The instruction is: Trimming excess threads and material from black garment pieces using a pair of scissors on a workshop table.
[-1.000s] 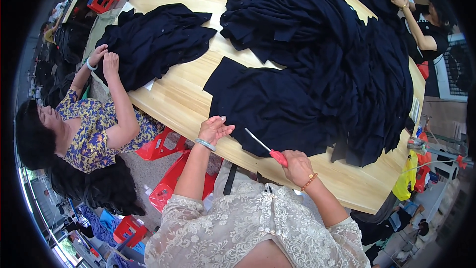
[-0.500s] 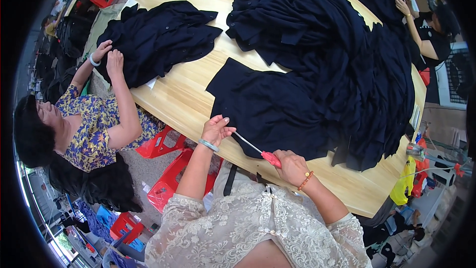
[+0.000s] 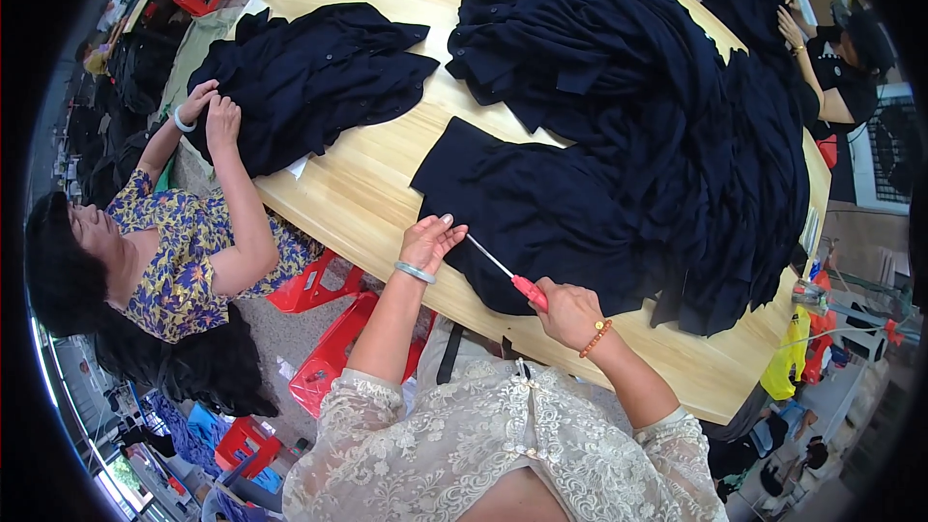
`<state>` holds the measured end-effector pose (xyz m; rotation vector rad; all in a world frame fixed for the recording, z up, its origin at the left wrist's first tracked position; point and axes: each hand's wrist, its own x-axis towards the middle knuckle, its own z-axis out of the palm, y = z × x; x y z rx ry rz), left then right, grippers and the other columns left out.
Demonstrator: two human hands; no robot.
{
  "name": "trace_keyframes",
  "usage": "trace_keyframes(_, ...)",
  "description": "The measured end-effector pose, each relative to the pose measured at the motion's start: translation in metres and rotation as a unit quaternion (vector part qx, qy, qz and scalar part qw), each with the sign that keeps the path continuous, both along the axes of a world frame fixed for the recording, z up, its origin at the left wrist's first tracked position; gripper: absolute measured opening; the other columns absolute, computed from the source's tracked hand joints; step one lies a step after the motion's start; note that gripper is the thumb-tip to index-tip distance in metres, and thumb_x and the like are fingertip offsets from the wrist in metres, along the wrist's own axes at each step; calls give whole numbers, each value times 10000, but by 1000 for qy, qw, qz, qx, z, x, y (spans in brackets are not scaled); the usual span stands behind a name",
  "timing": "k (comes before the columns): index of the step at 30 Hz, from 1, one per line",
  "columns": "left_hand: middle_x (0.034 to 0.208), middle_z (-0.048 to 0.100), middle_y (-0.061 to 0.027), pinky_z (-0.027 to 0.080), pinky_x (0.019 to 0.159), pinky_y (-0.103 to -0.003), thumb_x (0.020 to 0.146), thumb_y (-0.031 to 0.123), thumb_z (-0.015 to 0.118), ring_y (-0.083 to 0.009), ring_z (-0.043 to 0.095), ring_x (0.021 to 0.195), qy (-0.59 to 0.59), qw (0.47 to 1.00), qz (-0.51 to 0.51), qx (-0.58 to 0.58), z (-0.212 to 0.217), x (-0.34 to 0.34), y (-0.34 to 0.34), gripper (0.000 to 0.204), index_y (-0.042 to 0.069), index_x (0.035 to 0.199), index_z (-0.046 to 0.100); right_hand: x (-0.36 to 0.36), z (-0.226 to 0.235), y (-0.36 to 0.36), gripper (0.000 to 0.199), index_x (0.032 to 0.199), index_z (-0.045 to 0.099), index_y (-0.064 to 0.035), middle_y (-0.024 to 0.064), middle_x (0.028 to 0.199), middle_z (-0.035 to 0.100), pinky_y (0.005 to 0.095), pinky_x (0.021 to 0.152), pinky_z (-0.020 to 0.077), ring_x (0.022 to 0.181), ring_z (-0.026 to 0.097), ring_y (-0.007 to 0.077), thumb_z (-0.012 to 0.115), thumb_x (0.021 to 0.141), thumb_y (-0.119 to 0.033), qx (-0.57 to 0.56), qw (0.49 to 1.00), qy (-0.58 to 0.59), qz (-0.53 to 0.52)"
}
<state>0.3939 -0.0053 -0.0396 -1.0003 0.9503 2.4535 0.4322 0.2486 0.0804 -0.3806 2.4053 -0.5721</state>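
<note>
My right hand [image 3: 568,313] is closed round the red handle of a screwdriver-like tool [image 3: 529,292] with a thin metal shaft. The shaft slants up and left to the fingertips of my left hand [image 3: 431,244]. Those fingers are curled together at its tip; whether they pinch the tip or something small is too fine to make out. Both hands are over the near table edge, at the front of a dark navy garment [image 3: 522,203] lying flat. That garment runs into a large heap of dark navy garments [image 3: 619,48] on the right.
The pale wooden table [image 3: 338,188] bends round in front of me. On the left a co-worker's hands [image 3: 211,111] rest on another navy garment [image 3: 319,72]. Across the right end, another person's hand [image 3: 790,29] touches dark cloth. Red stools [image 3: 329,353] stand at my left.
Both my hands have shifted slightly; the tool's tip has risen a little and the shaft is steeper. The garments appear slightly shifted in view. The co-worker's hands stay on the left garment.
</note>
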Motion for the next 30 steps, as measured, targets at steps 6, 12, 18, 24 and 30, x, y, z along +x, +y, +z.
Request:
trace_keyframes(6,840,634,-85,565,756,-336,888,103,630,-235,659,826,-5,999,-11,-41,4,6,-2,75,44,879,583,-10,15,-16,202,893,580,-35,206,706,640,456,632,507,693,649,363,573,862,-235,11,1000,-14,-11)
trace_keyframes(12,812,633,-70,562,708,-310,897,151,628,-206,657,758,7,999,-18,-48,13,3,1,102,58,896,585,-14,13,-18,223,931,576,-35,186,707,642,464,637,507,713,649,358,589,857,-244,14,1000,-26,7)
trace_keyframes(18,619,555,8,386,435,-183,900,228,633,-84,518,490,77,985,-59,-146,43,-38,-3,157,102,812,596,1,-17,-18,421,965,558,-44,143,816,604,413,684,487,792,595,317,739,738,-349,-41,986,154,-49)
trace_keyframes(24,1092,634,-31,456,785,-219,918,168,587,-84,572,979,206,928,-115,-288,58,-87,-3,399,53,1294,518,25,-70,3,413,990,560,-76,108,876,598,378,720,382,826,569,257,748,691,-290,76,974,199,-72)
trace_keyframes(30,856,591,-108,480,762,-344,716,82,727,-248,576,824,289,703,-294,-580,-5,-2,-4,430,34,1119,588,27,-74,29,220,962,569,-82,76,834,617,372,703,371,818,574,244,585,743,-68,141,968,195,-67)
